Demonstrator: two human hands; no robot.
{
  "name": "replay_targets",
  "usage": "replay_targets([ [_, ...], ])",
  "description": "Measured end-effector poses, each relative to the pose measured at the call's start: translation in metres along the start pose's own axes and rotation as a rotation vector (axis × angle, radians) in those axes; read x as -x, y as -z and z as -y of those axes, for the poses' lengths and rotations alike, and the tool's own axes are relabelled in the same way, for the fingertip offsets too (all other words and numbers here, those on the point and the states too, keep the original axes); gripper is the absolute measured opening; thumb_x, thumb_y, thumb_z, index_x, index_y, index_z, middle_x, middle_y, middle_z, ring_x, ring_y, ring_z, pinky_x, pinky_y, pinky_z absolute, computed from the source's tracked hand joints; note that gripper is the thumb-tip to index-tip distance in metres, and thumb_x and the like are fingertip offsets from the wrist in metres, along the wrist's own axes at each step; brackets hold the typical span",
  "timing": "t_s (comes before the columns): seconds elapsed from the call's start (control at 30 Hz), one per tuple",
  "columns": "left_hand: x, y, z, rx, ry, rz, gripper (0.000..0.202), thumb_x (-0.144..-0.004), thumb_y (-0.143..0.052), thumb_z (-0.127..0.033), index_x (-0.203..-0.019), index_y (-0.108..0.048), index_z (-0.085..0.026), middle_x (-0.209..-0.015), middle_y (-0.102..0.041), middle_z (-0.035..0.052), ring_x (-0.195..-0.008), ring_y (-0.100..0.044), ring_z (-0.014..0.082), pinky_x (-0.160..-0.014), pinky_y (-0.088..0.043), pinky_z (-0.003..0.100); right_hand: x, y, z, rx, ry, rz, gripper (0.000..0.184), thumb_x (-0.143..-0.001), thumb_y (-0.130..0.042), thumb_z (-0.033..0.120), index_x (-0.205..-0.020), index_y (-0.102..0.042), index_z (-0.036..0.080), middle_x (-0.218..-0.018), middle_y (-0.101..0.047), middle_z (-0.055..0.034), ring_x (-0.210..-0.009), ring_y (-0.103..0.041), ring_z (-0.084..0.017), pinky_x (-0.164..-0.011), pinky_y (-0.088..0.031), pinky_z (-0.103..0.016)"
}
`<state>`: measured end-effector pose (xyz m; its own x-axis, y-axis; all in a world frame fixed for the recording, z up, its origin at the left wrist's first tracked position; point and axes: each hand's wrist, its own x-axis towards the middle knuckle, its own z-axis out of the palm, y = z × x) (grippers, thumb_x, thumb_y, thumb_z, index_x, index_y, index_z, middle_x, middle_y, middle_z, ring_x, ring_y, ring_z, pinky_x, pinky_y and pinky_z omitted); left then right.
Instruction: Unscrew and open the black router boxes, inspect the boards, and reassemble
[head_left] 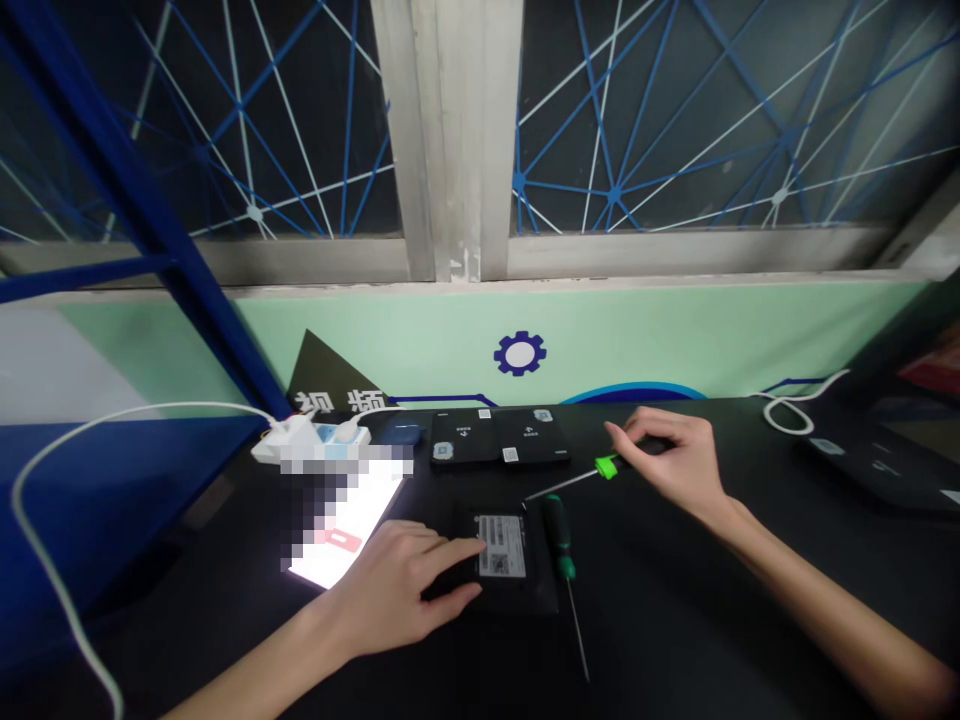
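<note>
My left hand (397, 590) rests on a flat black device (517, 590), its fingertips beside a white printed label (500, 545). The fingers are apart and hold nothing. My right hand (667, 460) is shut around a screwdriver (606, 466) with a dark handle and bright green collar. Its thin shaft points left toward the device's far corner, just above it. A second screwdriver (559, 538), green and dark-handled, lies on the table beside the device, its shaft running toward me.
Two flat black devices (499, 437) lie side by side at the back of the black table (675, 600). To the left are a lit phone (352, 530), partly blurred out, and a power strip (322, 438) with white cables. Another black device (870, 460) sits far right.
</note>
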<state>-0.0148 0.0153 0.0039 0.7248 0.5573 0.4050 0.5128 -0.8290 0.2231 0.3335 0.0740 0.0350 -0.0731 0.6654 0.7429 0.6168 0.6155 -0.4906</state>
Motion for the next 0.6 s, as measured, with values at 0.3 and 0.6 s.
replay_targets([
  [0.3,-0.0008,-0.0007,-0.0001,0.007,0.008,0.002,0.029,-0.1,-0.056,-0.033,-0.124,-0.064,-0.019,-0.061,-0.062,-0.0045,-0.052,-0.06,0.0147,-0.056,-0.046,0.028,0.0013,-0.002,-0.004,-0.009,0.015,0.016,0.036,-0.087,-0.07,0.027,-0.054,-0.058,0.02,-0.056,-0.057,0.0001,-0.051,-0.053,-0.015,-0.054,-0.042,-0.031],
  [0.6,-0.0021,0.0014,-0.0012,0.002,0.002,-0.01,0.03,-0.101,-0.054,-0.035,-0.123,-0.066,-0.018,-0.059,-0.061,-0.0039,-0.051,-0.059,0.0142,-0.055,-0.046,0.027,0.0012,-0.0013,-0.0023,0.014,0.004,0.034,0.039,-0.089,-0.067,0.034,-0.053,-0.057,0.022,-0.055,-0.058,-0.001,-0.05,-0.053,-0.016,-0.053,-0.042,-0.032],
])
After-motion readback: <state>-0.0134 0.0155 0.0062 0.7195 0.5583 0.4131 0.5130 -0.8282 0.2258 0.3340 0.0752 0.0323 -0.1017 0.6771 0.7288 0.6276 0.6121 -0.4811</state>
